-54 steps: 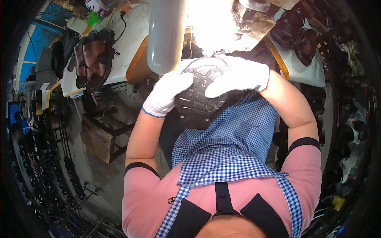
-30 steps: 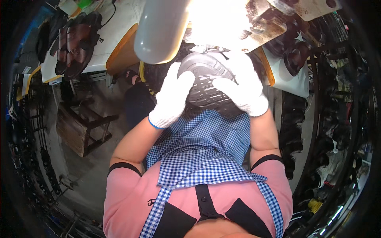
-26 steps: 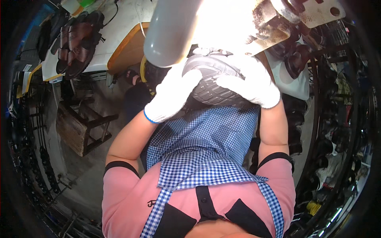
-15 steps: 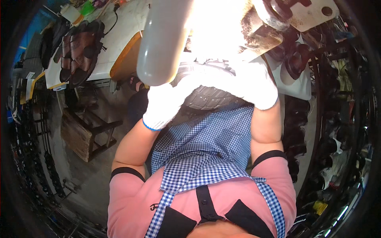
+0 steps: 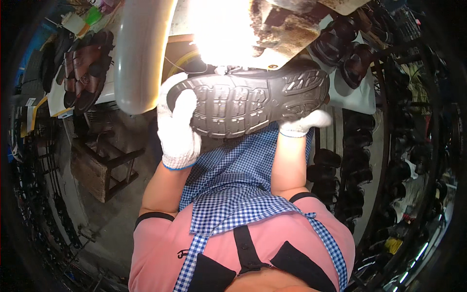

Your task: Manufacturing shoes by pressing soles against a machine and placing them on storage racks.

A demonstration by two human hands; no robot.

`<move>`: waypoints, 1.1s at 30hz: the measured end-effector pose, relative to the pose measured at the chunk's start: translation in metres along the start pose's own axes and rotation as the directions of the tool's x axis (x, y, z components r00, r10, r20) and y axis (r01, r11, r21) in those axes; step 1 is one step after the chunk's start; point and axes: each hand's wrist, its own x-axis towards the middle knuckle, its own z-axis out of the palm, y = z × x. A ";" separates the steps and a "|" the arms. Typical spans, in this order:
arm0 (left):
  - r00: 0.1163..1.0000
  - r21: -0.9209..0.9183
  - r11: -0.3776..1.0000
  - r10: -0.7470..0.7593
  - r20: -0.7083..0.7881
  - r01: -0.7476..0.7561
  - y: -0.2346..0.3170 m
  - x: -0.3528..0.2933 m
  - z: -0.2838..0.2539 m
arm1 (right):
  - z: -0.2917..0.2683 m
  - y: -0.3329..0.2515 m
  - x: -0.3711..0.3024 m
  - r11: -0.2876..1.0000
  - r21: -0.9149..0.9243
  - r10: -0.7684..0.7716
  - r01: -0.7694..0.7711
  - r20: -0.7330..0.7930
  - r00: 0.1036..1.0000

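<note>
A black shoe (image 5: pixel 233 104) lies crosswise in front of me, its grooved sole turned toward me. My left hand (image 5: pixel 179 121), in a white knit glove with a blue cuff edge, is closed around its left end. The thumb presses on the tread and the fingers go behind. At the lower right edge of the shoe is my right hand (image 5: pixel 306 122), also in a white glove; the sole hides most of its fingers. The far edge of the shoe is right by a machine (image 5: pixel 287 34) with a worn metal part, under a glaring white light (image 5: pixel 224 34).
A long pale rounded machine part (image 5: pixel 141 58) hangs beside my left hand. Brown strapped sandals (image 5: pixel 87 70) lie on the table at left, and dark shoes (image 5: pixel 355 63) at right. A wooden stool (image 5: pixel 92 170) stands on the floor; racks of dark footwear (image 5: pixel 357 160) line the right.
The shoe has turned so that its whole sole shows, lengthwise left to right. My left hand has shifted left, and my right hand has moved down and under the sole. The view has shifted right.
</note>
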 end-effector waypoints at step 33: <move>1.000 0.149 0.989 0.023 0.002 -0.023 0.028 0.044 -0.125 | 0.075 0.048 -0.011 0.607 -0.779 0.535 -0.158 0.253 0.806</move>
